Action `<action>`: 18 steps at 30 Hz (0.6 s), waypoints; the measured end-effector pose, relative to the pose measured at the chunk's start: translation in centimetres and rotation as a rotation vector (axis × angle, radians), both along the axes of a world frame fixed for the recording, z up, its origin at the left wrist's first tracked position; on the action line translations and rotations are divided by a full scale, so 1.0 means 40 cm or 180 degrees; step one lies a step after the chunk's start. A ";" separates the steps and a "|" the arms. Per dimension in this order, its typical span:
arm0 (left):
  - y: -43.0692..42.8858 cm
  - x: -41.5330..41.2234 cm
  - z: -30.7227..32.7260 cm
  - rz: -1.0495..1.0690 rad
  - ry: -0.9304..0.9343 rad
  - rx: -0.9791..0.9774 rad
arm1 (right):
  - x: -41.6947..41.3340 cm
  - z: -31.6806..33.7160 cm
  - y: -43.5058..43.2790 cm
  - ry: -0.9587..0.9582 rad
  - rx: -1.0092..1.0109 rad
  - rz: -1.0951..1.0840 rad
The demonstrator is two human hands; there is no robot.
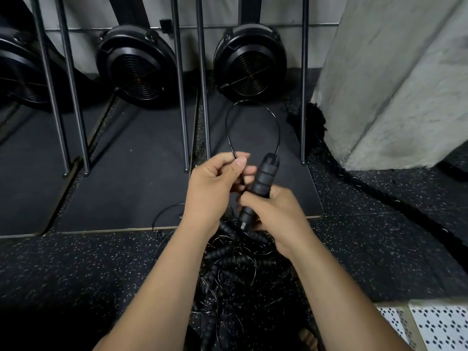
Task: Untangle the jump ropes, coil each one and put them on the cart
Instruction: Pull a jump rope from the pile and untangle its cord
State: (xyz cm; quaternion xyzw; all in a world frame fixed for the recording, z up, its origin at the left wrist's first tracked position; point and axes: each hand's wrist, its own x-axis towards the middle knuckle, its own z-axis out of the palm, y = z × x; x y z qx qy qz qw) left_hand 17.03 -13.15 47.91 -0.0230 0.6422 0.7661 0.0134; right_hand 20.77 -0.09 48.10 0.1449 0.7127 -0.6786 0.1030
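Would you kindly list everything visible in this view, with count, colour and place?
jump rope handle: one, black, upright in the right hand
cable loop: one, black, arcing above the hands
tangled rope pile: one, black, floor below the hands
fan housings: three, black, along the back wall
metal legs: five, grey, standing on the mats
mats: several, black, under the legs
pillar: one, grey concrete, right
thick rope: one, black, floor beside the pillar
patterned tiles: white, bottom right corner
left hand: pinches the cable
right hand: grips the handle
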 end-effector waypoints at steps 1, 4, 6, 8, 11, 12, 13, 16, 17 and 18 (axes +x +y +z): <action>0.002 0.001 0.000 0.0005 -0.0003 0.0023 | -0.004 -0.004 0.002 0.0034 0.0014 -0.0019; 0.006 0.001 -0.004 -0.0029 -0.0022 0.0062 | -0.009 -0.006 0.011 0.0204 0.0232 -0.0086; 0.005 -0.007 -0.019 -0.0206 -0.0066 -0.0003 | -0.013 0.003 0.027 0.0315 0.0122 -0.0221; 0.008 -0.015 -0.039 -0.0573 -0.0208 -0.0127 | -0.023 0.027 0.049 0.0465 -0.0104 -0.0454; 0.028 0.000 -0.061 -0.1313 -0.0468 -0.0805 | -0.043 0.059 0.085 0.0779 -0.0467 -0.0901; 0.034 0.010 -0.071 -0.1531 -0.0421 -0.1061 | -0.048 0.066 0.097 0.0843 -0.0567 -0.1045; 0.039 0.017 -0.081 -0.1705 -0.0292 -0.1247 | -0.051 0.075 0.107 0.0890 -0.0667 -0.1178; 0.041 0.014 -0.114 -0.1864 -0.0108 -0.2014 | -0.052 0.102 0.137 0.0941 -0.1139 -0.1461; 0.040 0.008 -0.123 -0.1831 -0.0086 -0.2390 | -0.052 0.109 0.145 0.0981 -0.1307 -0.1487; 0.041 0.005 -0.128 -0.1793 -0.0075 -0.2705 | -0.051 0.114 0.151 0.1018 -0.1432 -0.1485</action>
